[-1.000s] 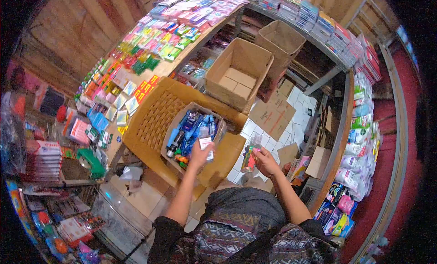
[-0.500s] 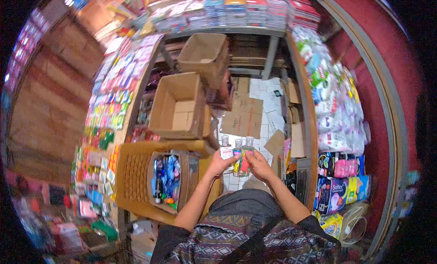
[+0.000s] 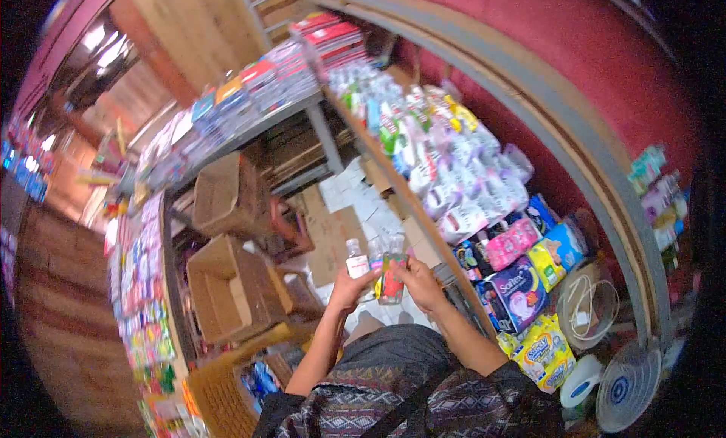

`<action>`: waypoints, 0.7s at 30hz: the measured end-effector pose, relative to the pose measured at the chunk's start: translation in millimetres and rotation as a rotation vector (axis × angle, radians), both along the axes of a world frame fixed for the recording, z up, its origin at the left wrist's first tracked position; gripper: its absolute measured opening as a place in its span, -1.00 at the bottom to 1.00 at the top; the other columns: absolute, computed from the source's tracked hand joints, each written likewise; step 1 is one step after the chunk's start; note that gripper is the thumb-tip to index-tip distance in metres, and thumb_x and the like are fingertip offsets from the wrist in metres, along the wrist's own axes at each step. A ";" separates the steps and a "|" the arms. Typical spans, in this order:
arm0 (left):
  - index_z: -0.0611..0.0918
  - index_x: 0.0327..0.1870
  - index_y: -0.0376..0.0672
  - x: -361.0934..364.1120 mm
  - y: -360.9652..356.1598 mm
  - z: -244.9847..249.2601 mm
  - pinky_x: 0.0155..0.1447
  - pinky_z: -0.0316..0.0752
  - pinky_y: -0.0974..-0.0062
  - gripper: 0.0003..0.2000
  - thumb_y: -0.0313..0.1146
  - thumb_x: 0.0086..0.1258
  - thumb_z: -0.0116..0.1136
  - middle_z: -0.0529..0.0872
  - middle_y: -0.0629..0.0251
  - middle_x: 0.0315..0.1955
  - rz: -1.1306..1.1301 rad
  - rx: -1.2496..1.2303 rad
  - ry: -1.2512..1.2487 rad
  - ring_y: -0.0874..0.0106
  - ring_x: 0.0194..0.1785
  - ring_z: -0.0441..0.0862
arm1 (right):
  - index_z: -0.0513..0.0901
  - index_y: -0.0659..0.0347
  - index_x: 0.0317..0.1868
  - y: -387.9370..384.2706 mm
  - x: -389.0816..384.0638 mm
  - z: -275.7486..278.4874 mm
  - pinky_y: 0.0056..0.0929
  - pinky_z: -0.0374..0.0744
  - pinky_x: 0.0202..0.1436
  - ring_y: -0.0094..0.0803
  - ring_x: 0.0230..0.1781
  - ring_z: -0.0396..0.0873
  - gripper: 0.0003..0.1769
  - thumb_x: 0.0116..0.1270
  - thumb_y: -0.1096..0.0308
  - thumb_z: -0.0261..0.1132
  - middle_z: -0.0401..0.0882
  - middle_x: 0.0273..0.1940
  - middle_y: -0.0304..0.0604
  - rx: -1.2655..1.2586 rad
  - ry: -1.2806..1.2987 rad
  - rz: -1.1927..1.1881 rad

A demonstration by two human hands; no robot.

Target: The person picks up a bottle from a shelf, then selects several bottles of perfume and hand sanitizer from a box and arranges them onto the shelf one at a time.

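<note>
Three small clear bottles are bunched together in front of my body. My left hand is closed around a white-labelled bottle, and its thumb reaches toward the others. My right hand grips a bottle with a red and green label by its side. Between these two stands a middle bottle, partly hidden behind the right one. All three are upright, caps up, above the tiled floor.
Brown cardboard boxes stand open at the left. Flattened cardboard lies on the floor ahead. A shelf at the right carries white bottle packs and a purple Softex pack. A fan stands at lower right.
My view has swung to the right, bringing the fan and more of the right shelf in. Both hands keep hold of the bottles, with the red and green one now more in front.
</note>
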State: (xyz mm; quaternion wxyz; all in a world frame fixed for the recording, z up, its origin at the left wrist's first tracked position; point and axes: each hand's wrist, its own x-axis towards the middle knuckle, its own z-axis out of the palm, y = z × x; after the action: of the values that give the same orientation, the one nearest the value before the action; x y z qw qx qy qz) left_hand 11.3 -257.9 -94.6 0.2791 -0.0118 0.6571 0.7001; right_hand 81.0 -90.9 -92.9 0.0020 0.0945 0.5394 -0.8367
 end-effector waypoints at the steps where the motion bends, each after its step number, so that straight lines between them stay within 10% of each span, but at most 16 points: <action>1: 0.61 -0.10 -0.21 -6.3 7.5 -7.7 -0.17 0.54 0.54 -0.68 -0.37 0.18 0.46 0.69 0.40 -0.29 -0.051 0.083 0.003 0.59 -0.29 0.59 | 0.62 0.24 -0.04 7.2 3.6 5.2 -0.58 0.52 -0.13 -0.66 -0.25 0.53 -0.74 0.47 0.20 0.23 0.61 -0.18 -0.34 0.115 0.017 -0.070; 15: 0.53 0.06 -0.22 -96.4 89.2 21.0 -0.20 0.68 0.33 -0.61 -0.50 0.18 0.31 0.70 0.26 -0.23 -0.534 0.397 -0.287 0.38 -0.24 0.71 | 0.26 0.19 0.29 114.4 66.3 173.0 -0.46 0.54 0.01 -0.53 -0.02 0.47 -0.37 0.29 0.48 0.37 0.49 -0.05 -0.23 0.728 0.203 -0.526; 21: 0.52 0.08 -0.25 -148.2 121.7 50.0 -0.20 0.65 0.37 -0.54 -0.51 0.11 0.36 0.71 0.27 -0.25 -0.659 0.405 -0.234 0.41 -0.26 0.70 | 0.35 0.14 0.12 138.8 82.1 268.3 -0.51 0.55 -0.05 -0.61 -0.06 0.46 -0.46 0.22 0.45 0.46 0.44 -0.11 -0.31 0.813 0.139 -0.802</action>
State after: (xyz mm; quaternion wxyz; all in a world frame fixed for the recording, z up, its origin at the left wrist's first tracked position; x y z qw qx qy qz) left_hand -136.9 -136.2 -44.6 0.5583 0.1750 0.4382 0.6824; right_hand 163.2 47.9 175.4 -0.3876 0.2297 0.7384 -0.5017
